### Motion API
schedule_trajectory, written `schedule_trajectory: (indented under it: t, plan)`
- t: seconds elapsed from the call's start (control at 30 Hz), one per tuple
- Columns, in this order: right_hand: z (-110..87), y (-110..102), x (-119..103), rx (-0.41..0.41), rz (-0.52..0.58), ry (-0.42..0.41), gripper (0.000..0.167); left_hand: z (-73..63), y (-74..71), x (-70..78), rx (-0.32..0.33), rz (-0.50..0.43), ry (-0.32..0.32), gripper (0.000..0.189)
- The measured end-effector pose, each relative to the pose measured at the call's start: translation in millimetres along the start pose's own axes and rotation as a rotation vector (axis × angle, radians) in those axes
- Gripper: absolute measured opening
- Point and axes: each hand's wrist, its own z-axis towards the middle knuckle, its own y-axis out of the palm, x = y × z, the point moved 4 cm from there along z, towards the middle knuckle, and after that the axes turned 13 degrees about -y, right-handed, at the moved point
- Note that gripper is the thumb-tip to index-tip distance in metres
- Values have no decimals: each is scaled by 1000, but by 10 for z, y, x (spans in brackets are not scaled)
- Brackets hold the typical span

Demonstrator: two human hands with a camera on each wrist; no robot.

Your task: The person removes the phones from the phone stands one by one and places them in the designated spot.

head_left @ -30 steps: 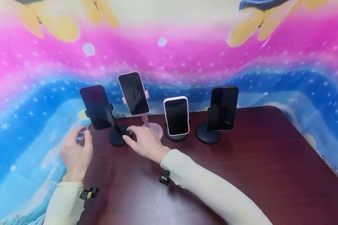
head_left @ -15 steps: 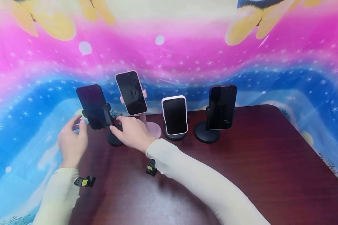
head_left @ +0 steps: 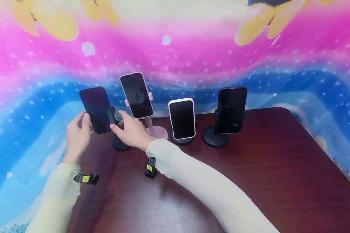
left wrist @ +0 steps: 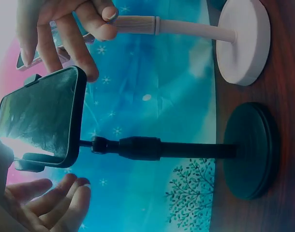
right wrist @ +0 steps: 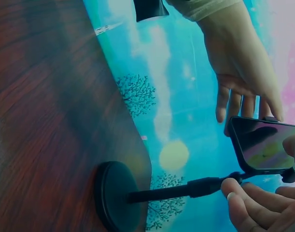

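A dark phone (head_left: 95,110) is clamped upright and slightly tilted in a black phone stand (head_left: 119,144) at the table's left. My left hand (head_left: 78,136) is at the phone's left edge, thumb in front and loosely bent fingers reaching behind. On the other side my right hand (head_left: 134,131) has its thumb near the clamp's right arm and its fingers behind the phone. In the left wrist view, the fingers of both hands stand around the phone (left wrist: 43,116) without wrapping it, and the stand's pole (left wrist: 140,148) is untouched. Whether the thumbs touch the clamp is unclear.
Right of it stand a pink phone stand (head_left: 158,132) with a pink-framed phone (head_left: 136,95), a white-cased phone (head_left: 182,119) on a low black stand, and another dark phone (head_left: 232,110) on a black stand (head_left: 215,137). A patterned cloth (head_left: 192,64) hangs behind the table (head_left: 250,168).
My right hand has moved left and up from beside the stand's base to the phone's right edge. My left hand has risen and come in closer to the phone's left edge.
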Motion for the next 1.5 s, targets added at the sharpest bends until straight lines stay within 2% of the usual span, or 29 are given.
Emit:
schedule_trajectory:
  t: [0.2,0.43,0.57,0.7,0.9,1.2,1.33,1.5]
  plan:
    - [40,-2,-4,5,68,-13,61,66,55,64,8,-63,33,48]
    - [81,13,-10,17,208,-2,60,65,69,69,-26,-27,127,43]
    - [71,24,-18,39,245,30,55,47,59,49,-43,-89,149,40]
    - [46,36,-32,71,253,34,44,-31,31,65,-45,-141,183,38]
    - [19,43,-56,105,262,6,27,-145,-17,75,-27,-147,234,36]
    - [-42,13,-55,117,268,-19,26,-245,10,117,-6,-214,258,32]
    - [-129,-69,-90,89,286,-71,27,-332,3,161,-12,-231,257,32]
    - [-238,-152,-152,82,282,-143,27,-487,-32,241,21,-225,293,30]
